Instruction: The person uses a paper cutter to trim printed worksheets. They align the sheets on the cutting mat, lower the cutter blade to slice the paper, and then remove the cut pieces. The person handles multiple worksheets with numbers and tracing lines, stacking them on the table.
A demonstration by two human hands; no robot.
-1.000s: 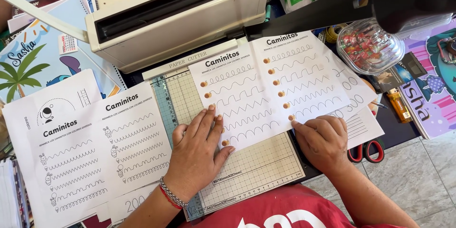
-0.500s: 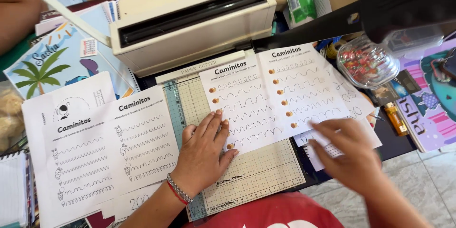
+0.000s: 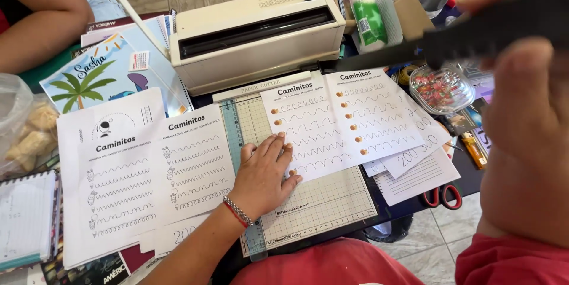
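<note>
On the cutter [image 3: 332, 202] in the head view, your left hand [image 3: 261, 175] lies palm down with all 5 fingers spread and flat. It grips nothing; it only presses the near left corner of the sheet [image 3: 311, 128] onto the green grid. That sheet sits across the upper half of the grid, with its top edge near the pale guide bar [image 3: 267, 86]. A 2nd sheet [image 3: 379, 116] overlaps it on the right and hangs past the cutter's right edge.

Your right hand [image 3: 527, 113] is raised close to the camera and blurred. As far as the blur shows, its fingers are curled shut around the black arm [image 3: 403, 53], which is lifted well clear of the paper.

To do this well:
- Square the sheet's top edge against the guide bar and check a printed row against a grid line.
- Press with the whole palm, so the paper cannot creep when the arm meets it.
- Your fingertips are well left of the right edge, which is a safe place for them.
- Sort out the overlap, or 2 sheets may be cut unevenly.
- Bring the arm down in 1 smooth stroke.

The scissors [image 3: 441, 196] and the candy tub [image 3: 441, 89] lie near the arm's path, so watch them.
</note>
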